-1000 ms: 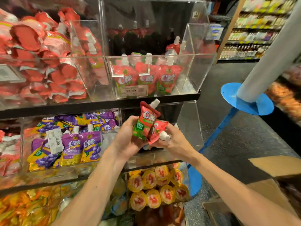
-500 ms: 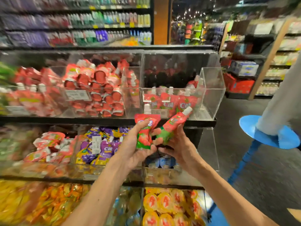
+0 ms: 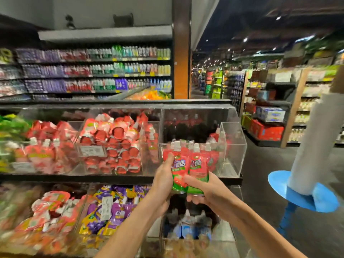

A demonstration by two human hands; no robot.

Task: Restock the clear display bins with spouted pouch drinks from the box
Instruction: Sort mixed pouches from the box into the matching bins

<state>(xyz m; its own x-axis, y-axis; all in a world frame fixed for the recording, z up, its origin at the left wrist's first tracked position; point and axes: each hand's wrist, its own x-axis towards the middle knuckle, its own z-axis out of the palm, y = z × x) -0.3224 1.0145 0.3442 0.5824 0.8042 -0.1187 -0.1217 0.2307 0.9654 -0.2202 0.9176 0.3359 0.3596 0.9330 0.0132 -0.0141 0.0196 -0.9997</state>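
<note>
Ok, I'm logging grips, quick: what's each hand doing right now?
The left hand grips the left red pouch.
The right hand grips the right red pouch.

A supermarket aisle (image 3: 197,86) runs away into the distance under a dark ceiling (image 3: 270,25) dotted with small spot lights. Long wall shelves (image 3: 93,71) of bottled drinks fill the back left, below a plain grey wall (image 3: 111,10). A brown pillar (image 3: 181,53) stands beside them. At right, wood-framed shelving (image 3: 296,112) carries red cartons (image 3: 266,130) low down and blue-and-white cartons (image 3: 270,113) above them. The floor (image 3: 260,183) is dark grey. A blue round platform (image 3: 279,185) bears a pale, blurred column (image 3: 312,142).
</note>
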